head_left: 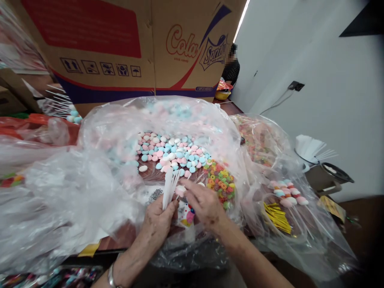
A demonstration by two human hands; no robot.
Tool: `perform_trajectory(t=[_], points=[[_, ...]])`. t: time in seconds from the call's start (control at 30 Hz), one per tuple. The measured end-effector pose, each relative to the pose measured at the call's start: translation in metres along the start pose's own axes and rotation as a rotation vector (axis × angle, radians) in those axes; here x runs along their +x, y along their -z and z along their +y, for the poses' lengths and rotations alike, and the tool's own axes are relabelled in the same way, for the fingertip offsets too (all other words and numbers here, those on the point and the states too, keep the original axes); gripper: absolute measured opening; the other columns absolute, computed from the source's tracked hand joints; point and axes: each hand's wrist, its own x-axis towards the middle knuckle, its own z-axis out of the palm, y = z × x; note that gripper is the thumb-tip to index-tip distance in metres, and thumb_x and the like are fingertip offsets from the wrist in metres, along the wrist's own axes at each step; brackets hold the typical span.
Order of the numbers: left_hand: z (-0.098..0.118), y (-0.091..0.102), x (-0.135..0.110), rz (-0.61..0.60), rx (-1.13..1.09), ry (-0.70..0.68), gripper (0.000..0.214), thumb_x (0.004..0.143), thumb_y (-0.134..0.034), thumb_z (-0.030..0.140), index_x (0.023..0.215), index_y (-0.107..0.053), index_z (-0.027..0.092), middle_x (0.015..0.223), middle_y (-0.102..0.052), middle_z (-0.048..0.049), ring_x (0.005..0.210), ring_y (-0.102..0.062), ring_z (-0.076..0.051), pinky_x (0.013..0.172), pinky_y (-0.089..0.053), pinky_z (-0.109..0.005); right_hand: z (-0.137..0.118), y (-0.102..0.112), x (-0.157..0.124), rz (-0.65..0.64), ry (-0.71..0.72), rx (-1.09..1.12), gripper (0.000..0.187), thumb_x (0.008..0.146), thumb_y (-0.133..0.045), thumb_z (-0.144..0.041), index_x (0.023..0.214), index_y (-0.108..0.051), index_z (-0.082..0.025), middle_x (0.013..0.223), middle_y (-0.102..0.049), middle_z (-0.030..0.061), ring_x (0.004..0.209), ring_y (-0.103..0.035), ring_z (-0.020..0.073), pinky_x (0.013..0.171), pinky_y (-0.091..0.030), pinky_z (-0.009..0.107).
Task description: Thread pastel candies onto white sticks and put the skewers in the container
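Note:
My left hand (157,224) is closed around a bundle of white sticks (170,185) that point upward. My right hand (204,204) pinches a pink marshmallow candy (180,191) right beside the stick tips. Both hands hover over an open clear plastic bag (120,132) holding a heap of pink, blue and white marshmallow candies (171,154). A pile of colourful ring-shaped gummies (221,182) lies just beyond my right hand.
A large Cola cardboard box (126,44) stands behind the bag. To the right, finished candy skewers (286,194) and gold twist ties (277,218) lie in plastic. More white sticks (312,149) sit by a dark device (330,176). A person (230,68) stands far back.

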Motion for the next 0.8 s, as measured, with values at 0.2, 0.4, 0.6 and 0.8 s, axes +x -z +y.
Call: perform_trajectory(t=[0.2,0.4,0.6,0.8], points=[[0.018,-0.004,-0.008,-0.004,0.046,0.059,0.025,0.075,-0.071,0.043,0.075,-0.065,0.019,0.047,-0.055,0.0057,0.031,-0.036,-0.008,0.032,-0.025,-0.021,0.028,0.056,0.002,-0.182,-0.113,-0.36,0.02,0.096,-0.05,-0.019,0.092,-0.069,-0.02,0.089,-0.072,0.0047,0.083,-0.066,0.0194,0.077,-0.049,0.03],[0.023,-0.006,-0.008,-0.018,0.036,0.078,0.029,0.072,-0.069,0.046,0.077,-0.061,0.019,0.045,-0.053,0.0075,0.026,-0.034,-0.007,0.028,-0.023,-0.02,0.031,0.039,-0.011,-0.397,-0.075,-0.559,0.017,0.094,-0.05,-0.01,0.091,-0.065,-0.018,0.096,-0.066,0.0085,0.089,-0.061,0.0197,0.079,-0.046,0.028],[0.022,-0.007,-0.008,-0.023,0.028,0.083,0.028,0.071,-0.066,0.045,0.076,-0.06,0.019,0.047,-0.053,0.0081,0.026,-0.033,-0.006,0.028,-0.022,-0.02,0.031,0.045,-0.013,-0.43,0.044,-0.493,0.024,0.087,-0.05,-0.004,0.102,-0.063,-0.018,0.104,-0.065,0.0083,0.097,-0.059,0.0214,0.086,-0.048,0.03],[0.013,-0.003,-0.006,-0.045,0.073,0.044,0.025,0.076,-0.067,0.043,0.077,-0.063,0.019,0.05,-0.056,0.0066,0.03,-0.035,-0.006,0.03,-0.022,-0.02,0.041,0.038,-0.01,-0.328,0.032,-0.634,0.019,0.095,-0.047,-0.009,0.088,-0.062,-0.019,0.091,-0.062,0.0063,0.082,-0.057,0.0178,0.074,-0.045,0.027]])
